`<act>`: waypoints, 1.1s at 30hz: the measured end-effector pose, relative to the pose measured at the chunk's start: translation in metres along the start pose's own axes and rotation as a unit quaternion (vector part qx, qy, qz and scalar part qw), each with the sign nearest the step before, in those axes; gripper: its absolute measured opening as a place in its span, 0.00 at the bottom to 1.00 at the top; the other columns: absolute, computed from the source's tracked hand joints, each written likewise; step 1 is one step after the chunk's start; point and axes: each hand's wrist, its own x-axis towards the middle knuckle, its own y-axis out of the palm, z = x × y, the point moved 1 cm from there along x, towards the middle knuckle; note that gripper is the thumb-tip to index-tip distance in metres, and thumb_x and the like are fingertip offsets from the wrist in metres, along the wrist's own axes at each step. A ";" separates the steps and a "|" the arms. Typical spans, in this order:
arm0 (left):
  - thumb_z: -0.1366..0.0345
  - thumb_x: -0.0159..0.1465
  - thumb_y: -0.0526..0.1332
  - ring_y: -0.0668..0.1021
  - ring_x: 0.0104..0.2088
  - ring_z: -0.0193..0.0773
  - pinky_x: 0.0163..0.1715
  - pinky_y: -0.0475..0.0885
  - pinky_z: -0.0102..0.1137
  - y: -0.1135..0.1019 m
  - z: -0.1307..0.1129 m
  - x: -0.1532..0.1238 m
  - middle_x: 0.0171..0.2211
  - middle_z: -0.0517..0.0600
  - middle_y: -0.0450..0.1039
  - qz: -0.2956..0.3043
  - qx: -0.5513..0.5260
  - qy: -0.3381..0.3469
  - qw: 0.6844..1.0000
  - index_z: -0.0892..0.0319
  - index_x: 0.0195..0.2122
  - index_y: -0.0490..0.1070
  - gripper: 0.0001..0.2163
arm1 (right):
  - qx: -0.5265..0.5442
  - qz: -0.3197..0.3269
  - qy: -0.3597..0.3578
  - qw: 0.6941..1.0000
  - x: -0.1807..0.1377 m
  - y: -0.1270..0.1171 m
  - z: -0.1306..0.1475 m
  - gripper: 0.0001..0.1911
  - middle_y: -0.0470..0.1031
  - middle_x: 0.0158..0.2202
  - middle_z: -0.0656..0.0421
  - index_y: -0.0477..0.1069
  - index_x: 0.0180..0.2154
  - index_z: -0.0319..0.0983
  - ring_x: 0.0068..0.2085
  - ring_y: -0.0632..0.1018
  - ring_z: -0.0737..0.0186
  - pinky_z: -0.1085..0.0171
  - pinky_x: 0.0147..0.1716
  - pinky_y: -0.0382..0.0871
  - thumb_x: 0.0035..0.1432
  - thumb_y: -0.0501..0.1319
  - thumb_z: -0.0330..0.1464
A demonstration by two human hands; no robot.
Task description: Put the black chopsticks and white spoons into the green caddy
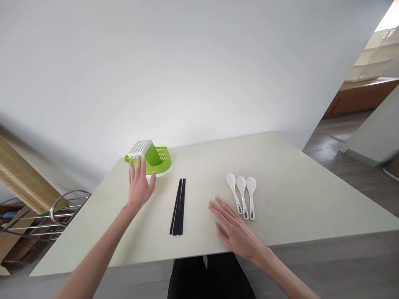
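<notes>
A green and white cutlery holder (152, 158) lies on its side at the far left of the pale table (296, 174). My left hand (139, 182) reaches toward it with fingers stretched out, fingertips at its near edge, holding nothing. A bundle of black chopsticks (178, 206) lies in the middle of the table. Three white spoons (242, 195) lie side by side to the right. My right hand (234, 230) hovers flat and open just left of the spoons' handles, near the front edge.
A metal wire rack (50, 214) stands on the floor to the left, beside a wooden board (21, 178). A white wall rises behind the table. Wooden flooring and a doorway lie to the right.
</notes>
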 end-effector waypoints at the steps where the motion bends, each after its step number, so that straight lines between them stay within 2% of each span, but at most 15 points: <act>1: 0.53 0.75 0.48 0.36 0.77 0.58 0.74 0.42 0.59 -0.003 0.006 0.014 0.79 0.62 0.37 0.000 0.010 -0.007 1.000 0.68 0.78 0.39 0.36 | -0.002 0.001 0.000 1.000 0.000 0.000 0.000 0.42 0.56 0.76 0.58 0.36 0.78 0.49 0.77 0.50 0.50 0.44 0.71 0.64 0.71 0.51 0.23; 4: 0.57 0.72 0.50 0.43 0.77 0.63 0.73 0.47 0.58 -0.012 0.027 0.051 0.77 0.68 0.42 0.025 0.036 -0.036 0.998 0.76 0.76 0.39 0.38 | -0.004 0.004 0.000 1.000 0.001 0.000 0.001 0.42 0.57 0.75 0.57 0.35 0.78 0.48 0.77 0.50 0.51 0.44 0.71 0.64 0.71 0.51 0.23; 8: 0.64 0.65 0.53 0.51 0.75 0.67 0.71 0.55 0.60 -0.014 0.054 0.085 0.76 0.67 0.47 0.097 0.064 -0.060 0.991 0.73 0.75 0.45 0.38 | 0.006 0.012 0.006 1.000 0.002 0.000 0.000 0.43 0.57 0.75 0.57 0.35 0.78 0.49 0.77 0.51 0.51 0.44 0.71 0.65 0.71 0.51 0.23; 11: 0.66 0.64 0.53 0.57 0.74 0.64 0.70 0.58 0.58 -0.012 0.062 0.095 0.76 0.65 0.49 0.121 0.068 -0.046 0.989 0.71 0.74 0.50 0.37 | 0.011 0.020 0.015 1.000 0.002 0.002 -0.001 0.42 0.56 0.76 0.57 0.36 0.78 0.48 0.77 0.52 0.51 0.45 0.71 0.65 0.71 0.51 0.24; 14: 0.66 0.65 0.52 0.62 0.71 0.65 0.68 0.62 0.57 -0.009 0.057 0.093 0.76 0.64 0.50 0.094 0.061 -0.044 0.993 0.69 0.74 0.51 0.35 | 0.009 0.026 0.021 0.999 0.006 0.004 -0.002 0.40 0.56 0.76 0.57 0.40 0.77 0.47 0.77 0.53 0.52 0.47 0.71 0.64 0.71 0.52 0.25; 17: 0.65 0.66 0.51 0.64 0.69 0.68 0.65 0.65 0.60 -0.005 0.047 0.086 0.77 0.61 0.48 0.065 0.045 -0.043 0.996 0.66 0.75 0.51 0.35 | 0.000 0.029 0.032 0.999 0.010 0.005 -0.002 0.39 0.59 0.75 0.55 0.45 0.77 0.44 0.76 0.57 0.52 0.49 0.71 0.64 0.69 0.53 0.25; 22: 0.64 0.67 0.50 0.68 0.66 0.69 0.61 0.68 0.61 0.003 0.017 0.086 0.76 0.62 0.49 0.062 0.006 -0.011 0.998 0.64 0.75 0.52 0.34 | -0.009 0.038 0.028 0.999 0.016 0.007 -0.002 0.37 0.64 0.72 0.52 0.53 0.74 0.38 0.74 0.62 0.53 0.50 0.72 0.63 0.67 0.54 0.24; 29: 0.66 0.69 0.48 0.78 0.57 0.66 0.48 0.77 0.57 0.015 -0.044 0.095 0.77 0.68 0.42 0.124 -0.017 0.011 0.992 0.68 0.76 0.47 0.34 | -0.011 0.009 0.040 0.999 0.017 0.004 0.003 0.34 0.68 0.70 0.52 0.59 0.72 0.41 0.71 0.67 0.53 0.50 0.70 0.66 0.67 0.53 0.23; 33: 0.67 0.69 0.48 0.79 0.56 0.66 0.49 0.77 0.56 0.024 -0.080 0.100 0.78 0.67 0.40 0.148 -0.030 0.030 0.988 0.67 0.76 0.46 0.34 | -0.015 -0.005 0.034 0.999 0.018 0.005 0.003 0.32 0.70 0.68 0.52 0.62 0.70 0.41 0.70 0.68 0.54 0.49 0.69 0.67 0.66 0.54 0.23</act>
